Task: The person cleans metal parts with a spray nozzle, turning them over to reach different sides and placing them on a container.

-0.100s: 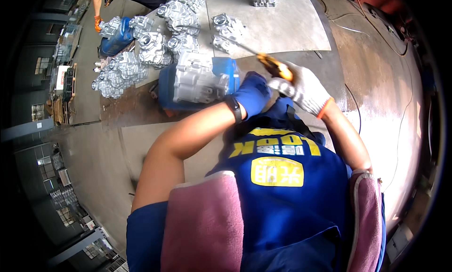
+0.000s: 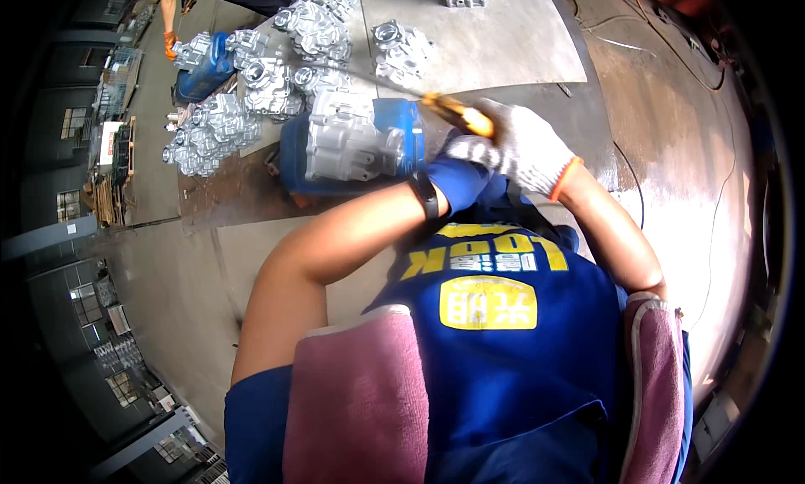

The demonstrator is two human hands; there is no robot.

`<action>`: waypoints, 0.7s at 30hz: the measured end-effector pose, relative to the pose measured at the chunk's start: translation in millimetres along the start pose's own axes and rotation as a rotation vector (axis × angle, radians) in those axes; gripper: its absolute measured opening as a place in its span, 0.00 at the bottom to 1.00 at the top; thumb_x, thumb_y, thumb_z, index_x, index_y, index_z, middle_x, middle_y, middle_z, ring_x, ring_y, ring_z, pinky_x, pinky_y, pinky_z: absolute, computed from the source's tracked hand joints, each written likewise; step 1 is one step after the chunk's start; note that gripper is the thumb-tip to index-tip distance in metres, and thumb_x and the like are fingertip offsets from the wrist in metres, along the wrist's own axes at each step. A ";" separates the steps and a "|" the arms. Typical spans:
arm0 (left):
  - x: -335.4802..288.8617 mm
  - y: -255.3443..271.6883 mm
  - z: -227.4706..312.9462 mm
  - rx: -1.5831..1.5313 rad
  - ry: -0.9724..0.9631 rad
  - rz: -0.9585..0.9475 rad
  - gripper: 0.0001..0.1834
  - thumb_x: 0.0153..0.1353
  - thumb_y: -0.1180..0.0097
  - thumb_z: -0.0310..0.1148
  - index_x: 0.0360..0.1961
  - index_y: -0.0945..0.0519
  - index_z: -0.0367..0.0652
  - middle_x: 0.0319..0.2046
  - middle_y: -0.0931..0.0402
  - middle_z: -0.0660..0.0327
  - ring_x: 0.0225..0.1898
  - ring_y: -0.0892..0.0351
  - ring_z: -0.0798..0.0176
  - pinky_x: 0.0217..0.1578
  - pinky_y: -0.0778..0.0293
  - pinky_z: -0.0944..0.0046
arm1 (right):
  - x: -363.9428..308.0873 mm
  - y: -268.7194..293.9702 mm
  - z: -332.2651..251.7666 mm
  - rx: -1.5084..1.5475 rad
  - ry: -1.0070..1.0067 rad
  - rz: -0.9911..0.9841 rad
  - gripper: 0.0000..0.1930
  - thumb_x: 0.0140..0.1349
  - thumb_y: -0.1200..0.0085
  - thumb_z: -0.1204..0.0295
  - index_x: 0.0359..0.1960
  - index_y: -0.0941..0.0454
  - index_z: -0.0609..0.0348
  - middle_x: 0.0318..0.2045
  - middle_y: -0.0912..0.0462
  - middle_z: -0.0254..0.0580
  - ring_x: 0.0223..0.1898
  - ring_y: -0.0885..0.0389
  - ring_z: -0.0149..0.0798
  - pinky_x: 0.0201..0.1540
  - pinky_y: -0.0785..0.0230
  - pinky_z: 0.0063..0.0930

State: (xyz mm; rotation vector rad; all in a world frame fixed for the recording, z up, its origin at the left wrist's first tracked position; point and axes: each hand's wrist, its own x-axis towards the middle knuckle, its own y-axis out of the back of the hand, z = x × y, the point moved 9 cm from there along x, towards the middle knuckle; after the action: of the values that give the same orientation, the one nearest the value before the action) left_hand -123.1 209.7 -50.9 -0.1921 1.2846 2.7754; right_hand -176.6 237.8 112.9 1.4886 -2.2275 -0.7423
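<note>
Blue plastic forms the rounded drum (image 2: pixel 293 161) before us, and across it rests a silvery, ribbed metal casting (image 2: pixel 344 140) that hides the drum's middle. Right of the drum, our right hand (image 2: pixel 521 147), in a white knitted glove with an orange cuff, has its grip closed around a tool (image 2: pixel 457 113) with a yellow-and-black handle. Its thin shaft blurs out beyond the drum, so we cannot make out the tip. Our left hand (image 2: pixel 463 181), blue-gloved, is just off the drum's right end, partly covered by the white glove; its fingers are hidden, and we cannot tell that grip's state. Far left beyond the drum, an orange-gloved co-worker's hand (image 2: pixel 170 46) shows, the body cut off above.
</note>
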 end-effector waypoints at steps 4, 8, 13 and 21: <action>-15.7 -21.2 37.2 -0.423 0.044 -0.232 0.19 0.66 0.50 0.37 0.55 0.26 0.40 0.53 0.26 0.53 0.55 0.29 0.63 0.58 0.35 0.63 | -1.6 -4.9 -23.5 -0.139 0.015 -0.052 0.23 0.56 0.42 0.51 0.42 0.23 0.58 0.31 0.17 0.55 0.37 0.18 0.56 0.39 0.27 0.44; -23.0 0.0 72.2 -0.560 0.085 -0.312 0.21 0.67 0.49 0.39 0.57 0.28 0.40 0.55 0.28 0.55 0.57 0.31 0.66 0.60 0.36 0.65 | -11.6 -11.5 -21.8 -0.142 -0.021 -0.051 0.23 0.54 0.41 0.51 0.41 0.24 0.57 0.31 0.17 0.54 0.37 0.18 0.55 0.39 0.27 0.45; -29.7 19.3 91.2 -0.598 0.166 -0.341 0.21 0.65 0.45 0.37 0.56 0.28 0.38 0.54 0.26 0.56 0.55 0.29 0.67 0.57 0.33 0.66 | -12.0 -9.5 -25.3 -0.113 -0.022 -0.020 0.25 0.51 0.39 0.49 0.40 0.23 0.56 0.32 0.17 0.53 0.37 0.18 0.55 0.39 0.26 0.45; -29.9 15.6 79.5 -0.616 0.169 -0.258 0.22 0.60 0.44 0.47 0.49 0.21 0.42 0.48 0.22 0.52 0.48 0.24 0.54 0.52 0.31 0.57 | -15.6 -1.6 -20.3 -0.058 -0.003 0.060 0.26 0.50 0.38 0.46 0.40 0.20 0.57 0.31 0.17 0.54 0.34 0.17 0.54 0.39 0.26 0.42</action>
State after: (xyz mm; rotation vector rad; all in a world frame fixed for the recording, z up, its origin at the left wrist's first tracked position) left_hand -101.8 259.7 16.1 -0.5880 0.3441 2.8671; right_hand -158.1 247.2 128.0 1.3877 -2.2229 -0.7840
